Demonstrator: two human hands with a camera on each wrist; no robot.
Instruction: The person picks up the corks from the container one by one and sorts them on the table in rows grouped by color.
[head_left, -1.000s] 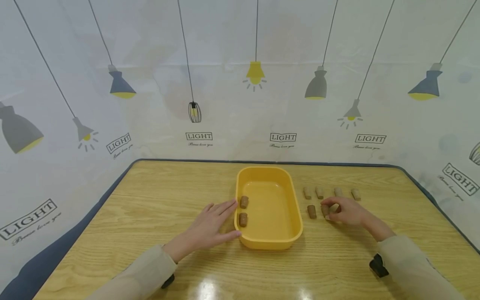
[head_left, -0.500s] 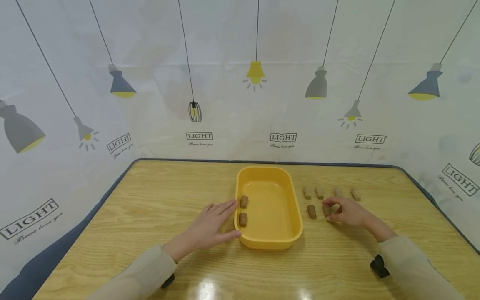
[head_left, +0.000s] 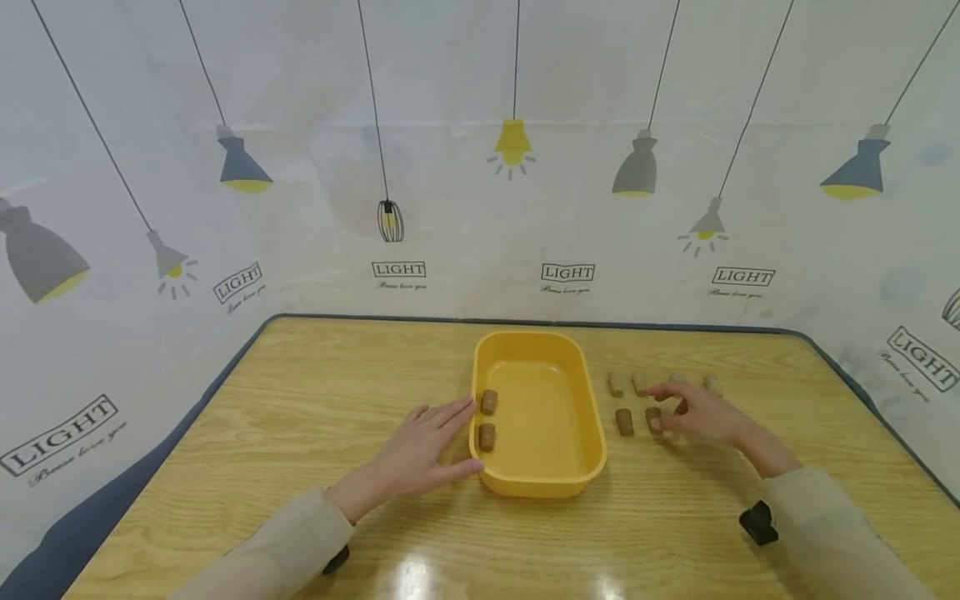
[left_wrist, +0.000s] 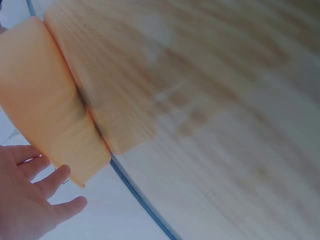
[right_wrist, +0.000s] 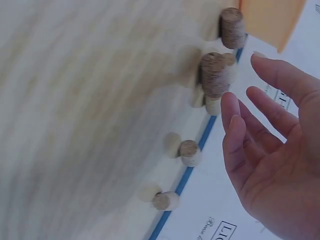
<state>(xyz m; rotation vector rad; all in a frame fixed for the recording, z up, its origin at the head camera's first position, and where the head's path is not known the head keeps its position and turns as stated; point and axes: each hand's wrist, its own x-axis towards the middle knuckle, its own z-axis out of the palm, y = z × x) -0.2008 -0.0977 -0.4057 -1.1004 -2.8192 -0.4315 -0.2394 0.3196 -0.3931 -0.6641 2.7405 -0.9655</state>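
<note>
My left hand (head_left: 420,450) rests its spread, straight fingers against the left rim of a yellow plastic tub (head_left: 536,400). Two brown corks lie inside along that wall, a rear one (head_left: 489,402) and a front one (head_left: 487,437). Right of the tub, two darker corks stand side by side, a left one (head_left: 624,422) and a right one (head_left: 654,419). My right hand (head_left: 701,412) is just beside the right one, thumb and fingers parted; the right wrist view shows nothing between them and that cork (right_wrist: 214,75) standing clear of the fingertips.
Behind the dark corks is a row of several paler corks, among them a left one (head_left: 616,384) and a far-right one (head_left: 712,386), partly behind the hand. A wooden table (head_left: 337,367) carries everything. A wall sheet (head_left: 450,167) printed with lamps rises at the back and sides.
My right hand pinched the right dark cork earlier and shifted it slightly rightward. Now its fingers have parted from the cork and the hand has drawn back a little. The left hand has not moved.
</note>
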